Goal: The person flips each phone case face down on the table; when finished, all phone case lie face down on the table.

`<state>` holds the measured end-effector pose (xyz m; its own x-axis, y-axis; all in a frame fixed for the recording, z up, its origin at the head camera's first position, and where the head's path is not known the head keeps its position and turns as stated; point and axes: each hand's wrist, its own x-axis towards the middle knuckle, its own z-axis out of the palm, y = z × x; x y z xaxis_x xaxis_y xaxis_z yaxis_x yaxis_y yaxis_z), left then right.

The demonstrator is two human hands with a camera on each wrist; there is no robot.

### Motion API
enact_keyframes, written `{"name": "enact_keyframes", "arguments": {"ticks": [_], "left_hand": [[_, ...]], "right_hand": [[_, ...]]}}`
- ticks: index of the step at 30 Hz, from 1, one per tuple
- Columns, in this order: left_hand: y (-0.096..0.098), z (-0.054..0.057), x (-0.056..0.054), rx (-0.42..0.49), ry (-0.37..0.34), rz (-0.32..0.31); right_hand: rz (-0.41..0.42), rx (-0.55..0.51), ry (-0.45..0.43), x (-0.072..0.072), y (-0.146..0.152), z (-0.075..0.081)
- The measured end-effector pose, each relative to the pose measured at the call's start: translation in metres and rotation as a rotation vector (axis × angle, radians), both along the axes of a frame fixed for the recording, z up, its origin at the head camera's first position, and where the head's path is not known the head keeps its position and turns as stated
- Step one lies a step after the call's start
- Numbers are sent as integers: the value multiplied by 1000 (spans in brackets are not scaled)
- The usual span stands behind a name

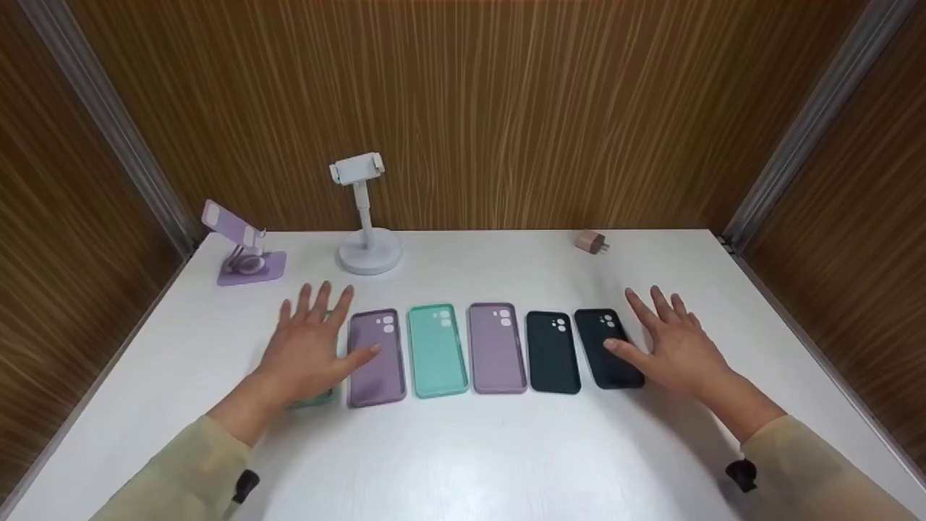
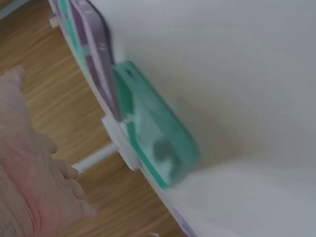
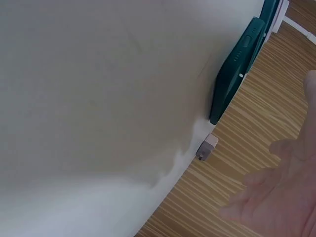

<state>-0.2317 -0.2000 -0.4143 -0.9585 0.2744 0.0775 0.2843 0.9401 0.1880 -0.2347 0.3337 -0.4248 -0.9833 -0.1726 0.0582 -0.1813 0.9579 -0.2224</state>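
Several phone cases lie in a row on the white table. My left hand [image 1: 307, 351], fingers spread, hovers over the leftmost green case [image 2: 158, 128] and hides most of it in the head view. To its right come a purple case [image 1: 377, 369], a mint green case [image 1: 438, 354], another purple case [image 1: 497, 354] and a dark case [image 1: 553, 358]. At the right end is a second dark case [image 1: 611, 362], which looks deep teal in the right wrist view. Beside and partly above it, my right hand [image 1: 680, 351] is spread too. Both hands hold nothing.
Behind the row stand a purple folding phone stand [image 1: 249, 250] at the left and a white phone stand [image 1: 369, 250] with a round base. A pinkish plug charger [image 1: 589, 241] lies at the back right. Wood-grain panels [image 1: 477, 116] enclose the table [image 1: 463, 463].
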Motion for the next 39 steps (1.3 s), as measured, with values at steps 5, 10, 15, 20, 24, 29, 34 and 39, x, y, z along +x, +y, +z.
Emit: {"name": "enact_keyframes", "arguments": {"ticks": [5,10,15,20,24,29,34,39], "left_hand": [[44,16,-8,35,8,-103],[93,29,-16,60,10,-221],[143,34,-23,77,31,-334],[192,34,-25,86,38,-410],[226,27,-26,105,44,-453],[257,11,-27,159,36,-487],[278,-3,-30,191,-26,-472],[293,-15,-32,207,-95,-456]], "right_hand": [[-9,-98,-35,2,0,5],[-4,-213,-35,3,1,9],[14,-295,-26,2,4,11],[13,-379,-59,-1,7,11],[-8,-449,-107,-2,12,10],[-24,-514,-163,-4,18,4],[-26,-633,-255,-7,25,-1],[-33,-697,-333,-10,29,-4]]}}
